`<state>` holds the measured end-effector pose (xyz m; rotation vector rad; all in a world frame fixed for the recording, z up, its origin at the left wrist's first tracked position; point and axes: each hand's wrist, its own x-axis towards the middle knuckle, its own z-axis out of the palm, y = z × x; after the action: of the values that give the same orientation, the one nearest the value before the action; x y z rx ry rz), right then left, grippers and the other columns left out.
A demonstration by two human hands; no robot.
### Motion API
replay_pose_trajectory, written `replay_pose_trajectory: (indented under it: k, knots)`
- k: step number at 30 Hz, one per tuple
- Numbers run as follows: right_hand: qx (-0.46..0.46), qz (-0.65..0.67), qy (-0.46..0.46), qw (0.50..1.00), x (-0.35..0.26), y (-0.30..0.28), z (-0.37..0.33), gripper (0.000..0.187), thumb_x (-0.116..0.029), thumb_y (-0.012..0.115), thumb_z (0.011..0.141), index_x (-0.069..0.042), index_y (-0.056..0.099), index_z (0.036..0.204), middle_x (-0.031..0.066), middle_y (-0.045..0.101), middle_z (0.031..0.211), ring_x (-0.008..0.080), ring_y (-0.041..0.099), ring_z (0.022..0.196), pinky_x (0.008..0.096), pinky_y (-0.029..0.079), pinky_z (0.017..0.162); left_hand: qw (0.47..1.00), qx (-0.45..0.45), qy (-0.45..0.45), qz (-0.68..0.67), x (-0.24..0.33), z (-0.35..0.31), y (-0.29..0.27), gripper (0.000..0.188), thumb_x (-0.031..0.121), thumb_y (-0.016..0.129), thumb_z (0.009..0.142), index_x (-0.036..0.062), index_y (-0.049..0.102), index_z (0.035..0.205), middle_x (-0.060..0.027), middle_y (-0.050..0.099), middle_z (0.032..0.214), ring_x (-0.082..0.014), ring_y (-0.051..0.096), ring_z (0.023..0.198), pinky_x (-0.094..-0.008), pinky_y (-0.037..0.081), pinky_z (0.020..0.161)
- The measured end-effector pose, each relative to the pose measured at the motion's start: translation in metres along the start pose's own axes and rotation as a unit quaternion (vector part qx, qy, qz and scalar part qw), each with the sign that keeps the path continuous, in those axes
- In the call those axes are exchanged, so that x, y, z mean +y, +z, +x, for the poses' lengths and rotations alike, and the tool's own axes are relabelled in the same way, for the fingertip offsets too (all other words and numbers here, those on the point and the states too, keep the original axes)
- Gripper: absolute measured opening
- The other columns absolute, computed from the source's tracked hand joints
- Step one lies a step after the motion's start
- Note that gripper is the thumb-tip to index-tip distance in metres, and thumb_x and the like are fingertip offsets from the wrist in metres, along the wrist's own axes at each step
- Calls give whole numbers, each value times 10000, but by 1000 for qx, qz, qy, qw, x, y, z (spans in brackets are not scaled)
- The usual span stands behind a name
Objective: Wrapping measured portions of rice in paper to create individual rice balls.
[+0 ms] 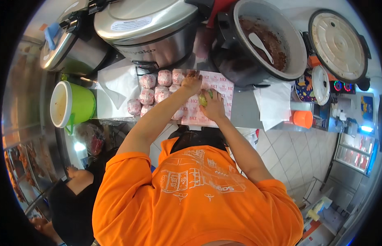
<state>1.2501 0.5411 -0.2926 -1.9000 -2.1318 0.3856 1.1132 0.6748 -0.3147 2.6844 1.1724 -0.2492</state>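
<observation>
My left hand lies at the far edge of a sheet of red-and-white printed wrapping paper, fingers stretched out and apart on it. Just right of it, my right hand closes over a small yellow-green bundle on the same paper. My fingers partly cover the bundle, so I cannot tell what it is. Round parcels in the same printed paper sit in a group to the left, partly hidden by my left forearm.
Behind stand a closed silver rice cooker and an open pot of brown food with a white rice paddle. A green bucket is left; white sheets and an orange cup are right. Another person is at lower left.
</observation>
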Motion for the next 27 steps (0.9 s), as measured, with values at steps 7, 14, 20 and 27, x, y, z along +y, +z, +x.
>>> replay_pose_trajectory:
  k: [7, 14, 20, 27]
  knots:
    - [-85, 0, 72, 994, -10, -12, 16, 738, -228, 817, 657, -159, 506, 1322, 201, 451, 1286, 426, 460, 1139, 485, 446, 980, 995, 23, -30, -97, 7, -2, 15, 453, 127, 512, 901, -11, 493, 1332, -240, 368, 1508, -399, 408, 1365, -459, 335, 1144]
    - [124, 89, 51, 987, -13, -41, -26, 753, -197, 831, 646, -120, 507, 1321, 212, 471, 1262, 436, 463, 1167, 479, 434, 981, 985, 101, -14, -138, 11, -32, 4, 314, 95, 511, 873, -21, 605, 1149, -206, 570, 1286, -381, 614, 1122, -426, 509, 959]
    - [121, 42, 232, 964, 69, -61, -69, 784, -232, 818, 677, -151, 465, 1373, 232, 440, 1312, 418, 470, 1184, 495, 424, 992, 986, 56, -47, -153, 20, -23, 6, 225, 157, 553, 863, -3, 707, 896, -189, 606, 1215, -343, 639, 1066, -423, 498, 935]
    - [233, -195, 246, 921, 83, -58, -72, 592, -203, 773, 739, -128, 544, 1280, 193, 543, 1240, 415, 498, 1170, 543, 423, 941, 968, 133, -34, -212, 10, -2, 9, 288, 319, 655, 860, 44, 710, 925, -161, 612, 1168, -341, 573, 1141, -438, 452, 968]
